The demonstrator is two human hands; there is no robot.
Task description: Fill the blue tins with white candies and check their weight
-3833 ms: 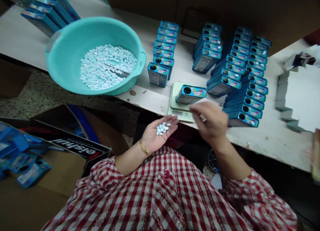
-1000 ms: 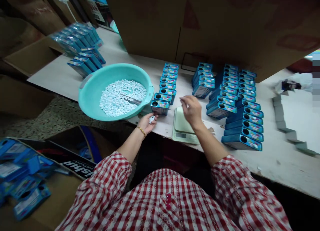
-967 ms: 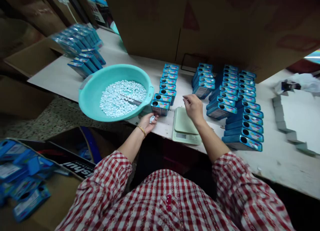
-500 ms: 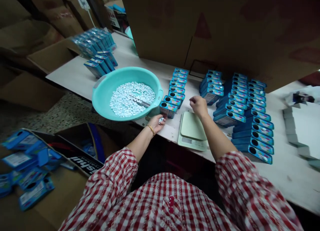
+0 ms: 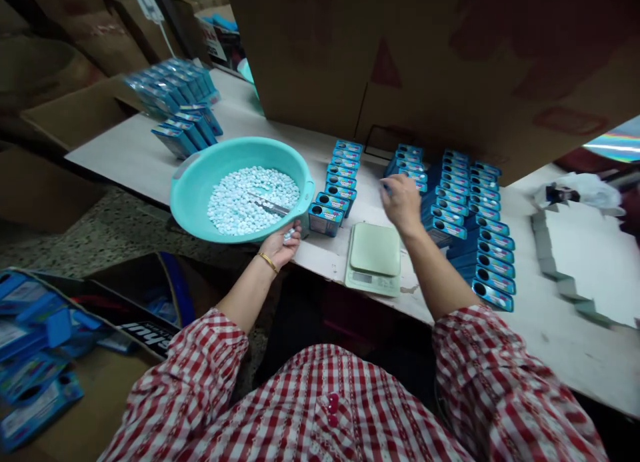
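Note:
My left hand (image 5: 283, 243) is cupped palm up around a few small white tablet-like pieces (image 5: 289, 234), just off the near right rim of a turquoise basin (image 5: 187, 212). Many more such pieces (image 5: 240, 202) lie in the basin, with a dark metal tool (image 5: 270, 205) resting among them. My right hand (image 5: 401, 202) hovers behind a pale green kitchen scale (image 5: 374, 250), fingers bent and slightly apart, in front of a short row of blue boxes (image 5: 409, 157). I see nothing held in it. The scale's plate is bare.
Upright blue boxes with dark round openings (image 5: 326, 215) stand in a row beside the basin. Longer rows (image 5: 493, 267) stand at the right. A large cardboard carton (image 5: 310, 55) walls off the back. White folded card (image 5: 590, 249) lies far right; loose blue boxes (image 5: 37, 382) fill a carton lower left.
My right hand has moved right and away from me, toward the short row of boxes, its fingers loosening. My left hand has shifted left beneath the basin's rim. The view has turned slightly right.

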